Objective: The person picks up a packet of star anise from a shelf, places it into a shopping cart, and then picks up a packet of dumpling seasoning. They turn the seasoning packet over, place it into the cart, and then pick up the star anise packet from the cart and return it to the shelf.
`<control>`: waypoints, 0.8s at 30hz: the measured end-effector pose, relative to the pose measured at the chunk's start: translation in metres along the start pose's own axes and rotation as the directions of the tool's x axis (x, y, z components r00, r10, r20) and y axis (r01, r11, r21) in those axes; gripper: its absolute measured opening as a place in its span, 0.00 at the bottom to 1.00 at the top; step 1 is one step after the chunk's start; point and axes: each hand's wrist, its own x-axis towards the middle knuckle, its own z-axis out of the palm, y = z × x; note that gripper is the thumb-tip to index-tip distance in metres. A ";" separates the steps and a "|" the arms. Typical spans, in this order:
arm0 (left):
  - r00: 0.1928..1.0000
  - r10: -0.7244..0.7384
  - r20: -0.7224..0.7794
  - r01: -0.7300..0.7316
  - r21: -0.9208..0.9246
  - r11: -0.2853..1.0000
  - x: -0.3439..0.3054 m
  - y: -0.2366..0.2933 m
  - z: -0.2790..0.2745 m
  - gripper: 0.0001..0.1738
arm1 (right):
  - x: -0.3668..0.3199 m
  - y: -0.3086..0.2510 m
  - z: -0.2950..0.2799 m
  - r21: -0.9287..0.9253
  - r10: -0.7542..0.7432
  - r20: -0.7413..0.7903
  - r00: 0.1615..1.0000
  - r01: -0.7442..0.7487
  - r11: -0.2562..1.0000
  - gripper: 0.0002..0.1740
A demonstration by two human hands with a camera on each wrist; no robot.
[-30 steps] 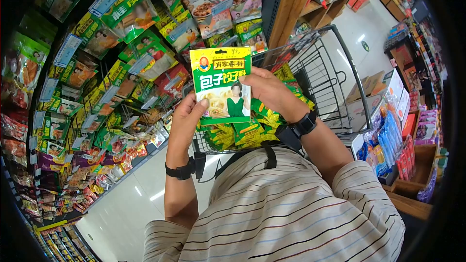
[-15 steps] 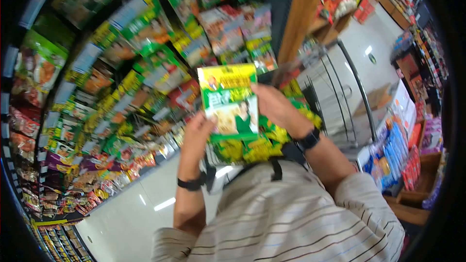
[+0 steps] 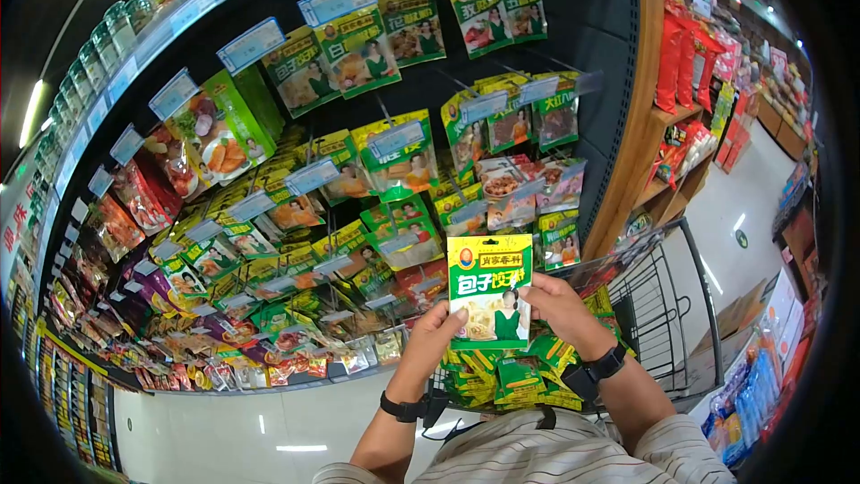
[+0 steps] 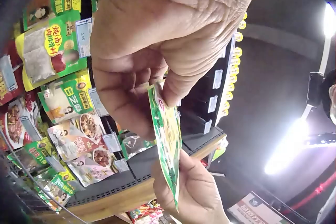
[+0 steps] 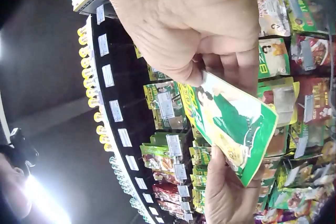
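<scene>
A yellow and green seasoning packet [image 3: 489, 294] is held upright between both hands, its printed front facing the head camera. The left hand [image 3: 434, 337] pinches its lower left edge, thumb on the front. At its right edge the right hand [image 3: 566, 312] pinches it with the thumb in front. In the left wrist view the packet [image 4: 167, 134] shows nearly edge-on between the left hand [image 4: 163, 40] and the right hand [image 4: 191, 192]. The right wrist view has the packet [image 5: 231, 124] tilted, the right hand [image 5: 194, 29] above and the left hand [image 5: 228, 192] below.
Behind the hands stands a rack of hanging packets [image 3: 399, 157] with blue-white price tags. Below the held packet a wire cart [image 3: 667, 314] contains several yellow-green packets [image 3: 520, 378]. A wooden post [image 3: 618, 116] borders the rack, and jars [image 3: 116, 22] line the top shelf.
The head view has tilted up, bringing the upper rack and jars into sight. Packet and hands now appear lower and further right in it, with both hands still gripping the packet.
</scene>
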 end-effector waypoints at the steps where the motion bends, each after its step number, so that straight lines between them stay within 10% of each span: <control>1: 1.000 0.005 -0.004 -0.005 0.007 1.000 -0.001 0.001 -0.002 0.17 | 0.001 -0.003 0.002 -0.007 -0.009 0.011 1.000 0.009 1.000 0.18; 24: 0.929 0.335 -0.156 -0.324 0.093 0.941 -0.005 0.103 -0.034 0.17 | 0.051 -0.076 0.063 -0.283 -0.133 0.211 0.968 0.191 0.940 0.12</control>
